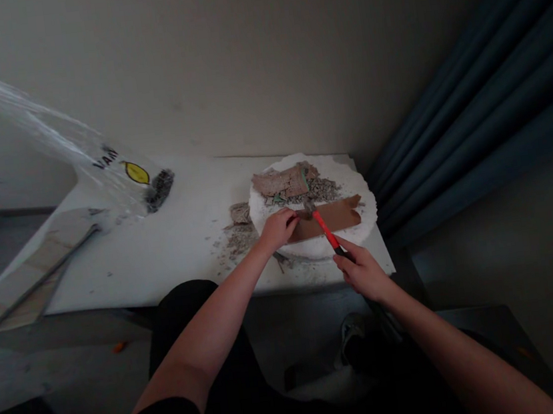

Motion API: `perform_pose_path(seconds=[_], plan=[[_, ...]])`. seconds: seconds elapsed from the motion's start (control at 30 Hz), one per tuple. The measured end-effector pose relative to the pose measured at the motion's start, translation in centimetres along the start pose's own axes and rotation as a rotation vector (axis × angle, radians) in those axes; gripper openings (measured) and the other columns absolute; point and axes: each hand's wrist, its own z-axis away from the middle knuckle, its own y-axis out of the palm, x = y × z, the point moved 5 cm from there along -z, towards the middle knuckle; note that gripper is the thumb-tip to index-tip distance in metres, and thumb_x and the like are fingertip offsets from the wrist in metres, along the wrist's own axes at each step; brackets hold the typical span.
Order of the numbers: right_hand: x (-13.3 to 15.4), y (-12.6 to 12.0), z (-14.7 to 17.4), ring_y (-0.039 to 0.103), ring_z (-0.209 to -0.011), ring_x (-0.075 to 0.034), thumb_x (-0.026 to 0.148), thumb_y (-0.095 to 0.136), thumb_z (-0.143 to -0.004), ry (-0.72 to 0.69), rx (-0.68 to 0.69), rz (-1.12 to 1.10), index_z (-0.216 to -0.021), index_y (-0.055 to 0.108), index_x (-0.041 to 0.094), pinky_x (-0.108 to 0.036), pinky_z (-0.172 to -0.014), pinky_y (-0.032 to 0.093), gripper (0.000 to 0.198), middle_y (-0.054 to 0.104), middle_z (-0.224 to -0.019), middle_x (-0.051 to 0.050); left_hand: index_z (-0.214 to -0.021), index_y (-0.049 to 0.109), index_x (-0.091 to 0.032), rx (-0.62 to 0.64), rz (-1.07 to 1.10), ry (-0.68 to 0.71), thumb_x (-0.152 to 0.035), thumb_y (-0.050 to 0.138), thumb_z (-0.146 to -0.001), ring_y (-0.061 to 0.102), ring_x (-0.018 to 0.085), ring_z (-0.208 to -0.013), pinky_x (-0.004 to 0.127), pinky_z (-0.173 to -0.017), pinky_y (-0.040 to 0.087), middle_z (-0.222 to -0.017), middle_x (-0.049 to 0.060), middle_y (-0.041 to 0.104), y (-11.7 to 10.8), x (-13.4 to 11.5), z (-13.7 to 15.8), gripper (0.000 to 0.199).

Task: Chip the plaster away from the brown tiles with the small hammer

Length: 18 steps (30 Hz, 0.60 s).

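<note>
My right hand (362,270) is closed around the black grip of a hammer (326,230) with a red shaft. Its metal head is down over a strip of brown cardboard (341,215), close to my left fingertips. My left hand (278,229) rests at the cardboard's left end, thumb and fingers pinched together. What lies in that pinch is too small and dark to make out. Beneath the cardboard is a round white fluffy mat (368,222). Behind it on the mat lie a cracked brownish slab with mesh-like texture (281,183) and grey rubble (322,190).
Left of the mat, more crumbs (240,239) and a chunk (240,213) lie on the white table (171,253). A clear plastic bag (112,180) with dark grey bits stands farther left, near a tan panel (33,277). Blue curtains (484,94) hang at the right.
</note>
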Motion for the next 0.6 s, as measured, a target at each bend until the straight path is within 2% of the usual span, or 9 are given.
perform_pose_path(seconds=[0.2, 0.33, 0.47, 0.6], plan=[[2.1, 1.1, 1.5, 0.036, -0.040, -0.008, 0.036, 0.053, -0.089, 0.033, 0.069, -0.257, -0.152, 0.034, 0.022, -0.019, -0.032, 0.029, 0.067, 0.042, -0.062, 0.008, -0.086, 0.064, -0.019, 0.008, -0.017, 0.008, -0.037, 0.045, -0.093, 0.058, 0.016, -0.080, 0.029, -0.075, 0.044, -0.086, 0.005, 0.064, 0.2, -0.2, 0.3, 0.027], [2.2, 1.8, 1.5, 0.036, -0.041, -0.007, 0.035, 0.054, -0.089, 0.063, 0.081, -0.256, -0.150, 0.037, 0.022, -0.018, -0.032, 0.029, 0.065, 0.041, -0.062, 0.008, -0.088, 0.064, -0.018, -0.013, -0.004, -0.010, -0.038, 0.046, -0.092, 0.058, 0.017, -0.080, 0.029, -0.075, 0.044, -0.085, 0.006, 0.064, 0.2, -0.2, 0.4, 0.027], [2.2, 1.7, 1.4, 0.036, -0.041, -0.007, 0.034, 0.054, -0.090, 0.016, 0.045, -0.240, -0.149, 0.039, 0.022, -0.018, -0.036, 0.032, 0.062, 0.039, -0.060, 0.009, -0.085, 0.064, -0.018, -0.004, 0.005, -0.011, -0.038, 0.046, -0.092, 0.058, 0.016, -0.079, 0.029, -0.075, 0.044, -0.085, 0.006, 0.063, 0.3, -0.2, 0.3, 0.027], [1.9, 1.7, 1.4, 0.035, -0.041, -0.007, 0.033, 0.054, -0.090, 0.044, 0.055, -0.224, -0.149, 0.039, 0.021, -0.018, -0.035, 0.031, 0.062, 0.039, -0.061, 0.008, -0.085, 0.063, -0.017, -0.019, 0.034, -0.008, -0.036, 0.048, -0.091, 0.057, 0.016, -0.077, 0.028, -0.072, 0.043, -0.083, 0.005, 0.063, 0.3, -0.1, 0.3, 0.025]])
